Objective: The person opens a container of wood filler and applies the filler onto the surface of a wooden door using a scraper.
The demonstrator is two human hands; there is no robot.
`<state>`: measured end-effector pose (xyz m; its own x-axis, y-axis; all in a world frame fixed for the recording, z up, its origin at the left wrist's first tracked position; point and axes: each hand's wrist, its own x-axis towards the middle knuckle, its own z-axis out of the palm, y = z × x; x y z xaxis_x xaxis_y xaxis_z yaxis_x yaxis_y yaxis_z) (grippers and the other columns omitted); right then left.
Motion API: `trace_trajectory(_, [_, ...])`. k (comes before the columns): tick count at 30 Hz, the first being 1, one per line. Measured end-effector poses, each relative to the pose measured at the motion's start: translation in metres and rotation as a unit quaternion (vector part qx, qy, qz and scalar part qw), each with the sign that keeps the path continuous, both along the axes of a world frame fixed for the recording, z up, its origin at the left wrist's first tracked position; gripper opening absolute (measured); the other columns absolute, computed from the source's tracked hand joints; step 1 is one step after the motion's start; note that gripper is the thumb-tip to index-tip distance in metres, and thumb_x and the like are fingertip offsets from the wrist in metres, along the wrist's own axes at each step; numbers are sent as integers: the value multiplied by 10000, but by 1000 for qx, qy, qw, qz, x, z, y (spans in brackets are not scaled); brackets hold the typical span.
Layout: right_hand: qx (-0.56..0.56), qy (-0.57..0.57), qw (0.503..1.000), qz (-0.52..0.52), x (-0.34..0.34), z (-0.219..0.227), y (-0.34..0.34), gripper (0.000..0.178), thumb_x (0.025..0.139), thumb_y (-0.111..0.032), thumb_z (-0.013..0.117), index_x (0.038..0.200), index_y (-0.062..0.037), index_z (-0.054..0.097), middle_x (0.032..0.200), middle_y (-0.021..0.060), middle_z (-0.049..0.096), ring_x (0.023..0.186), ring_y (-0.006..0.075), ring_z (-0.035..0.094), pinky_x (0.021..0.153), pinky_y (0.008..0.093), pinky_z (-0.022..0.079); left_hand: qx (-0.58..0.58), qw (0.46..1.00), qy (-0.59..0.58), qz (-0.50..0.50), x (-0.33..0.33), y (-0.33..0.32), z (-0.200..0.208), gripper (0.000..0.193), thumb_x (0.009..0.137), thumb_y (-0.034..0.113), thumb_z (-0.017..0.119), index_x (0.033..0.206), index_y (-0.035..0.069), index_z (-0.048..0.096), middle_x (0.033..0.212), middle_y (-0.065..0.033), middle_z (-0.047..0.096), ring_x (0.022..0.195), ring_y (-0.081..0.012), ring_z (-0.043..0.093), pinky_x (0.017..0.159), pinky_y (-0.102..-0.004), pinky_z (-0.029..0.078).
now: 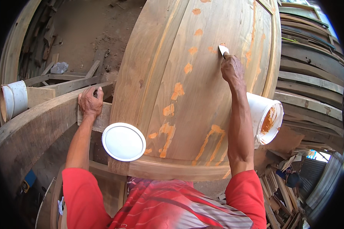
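My right hand (pixel 232 69) is closed round the handle of a putty knife (pixel 223 49). Its pale blade meets a small orange filler patch on the wooden door panel (pixel 202 103). Orange filler (pixel 178 91) dots the panel in a row and lines its edges and near corners. Over at the left, my left hand (pixel 91 101) rests on a wooden beam, its fingers curled at the edge and partly hidden. A white bucket (pixel 260 119) with orange filler inside stands by my right forearm. The round white lid (pixel 124 141) lies on the panel's near left corner.
A thick wooden beam (pixel 42 105) runs along the left, with a white bucket (pixel 14 100) on its side at the far end. Stacked boards (pixel 311 80) line the right. Scrap wood (pixel 281 191) piles up at the lower right. Bare dirt ground (pixel 91 30) shows at the far left.
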<state>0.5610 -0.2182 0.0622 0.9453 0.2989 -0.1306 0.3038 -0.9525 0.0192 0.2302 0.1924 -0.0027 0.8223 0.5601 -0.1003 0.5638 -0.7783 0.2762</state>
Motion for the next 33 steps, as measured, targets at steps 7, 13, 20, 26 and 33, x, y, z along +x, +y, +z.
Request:
trace_trajectory(7, [57, 75, 995, -43, 23, 29, -1, 297, 967, -110, 526, 1160, 9, 719, 1028, 278, 708, 1005, 415, 690, 878, 493, 537, 4, 1000, -8, -1, 3, -3, -4, 334, 964, 368, 589, 972, 59, 716, 985, -147, 723, 995, -325, 647, 961, -424, 428])
trace_trajectory(13, [62, 119, 989, -59, 22, 46, 16, 295, 970, -113, 504, 1137, 11, 713, 1050, 280, 702, 999, 415, 690, 883, 490, 535, 7, 1000, 4, 3, -2, -1, 1, 333, 964, 367, 590, 963, 58, 715, 963, -153, 717, 967, -327, 646, 945, -430, 429])
trace_trajectory(20, [21, 146, 989, -34, 21, 42, 29, 293, 970, -99, 487, 1120, 21, 708, 1049, 288, 691, 1018, 415, 674, 892, 487, 529, 14, 1000, 8, 4, -2, 1, -1, 346, 961, 366, 596, 976, 42, 719, 984, -152, 726, 979, -324, 654, 953, -427, 428])
trace_trajectory(26, [67, 27, 997, 7, 31, 23, 33, 272, 972, -118, 521, 1100, 23, 715, 1023, 275, 694, 991, 418, 672, 855, 496, 525, 8, 1000, -3, 0, 2, -2, -1, 352, 959, 367, 599, 992, 40, 725, 1012, -153, 732, 1001, -322, 656, 966, -428, 428])
trace_trajectory(33, [30, 119, 992, 5, 17, 33, 28, 387, 994, -181, 549, 1343, -55, 657, 1013, 287, 695, 890, 375, 706, 796, 467, 541, 0, 1000, 22, -2, 3, -1, 3, 330, 959, 359, 598, 929, 48, 705, 968, -135, 727, 967, -321, 653, 934, -432, 432])
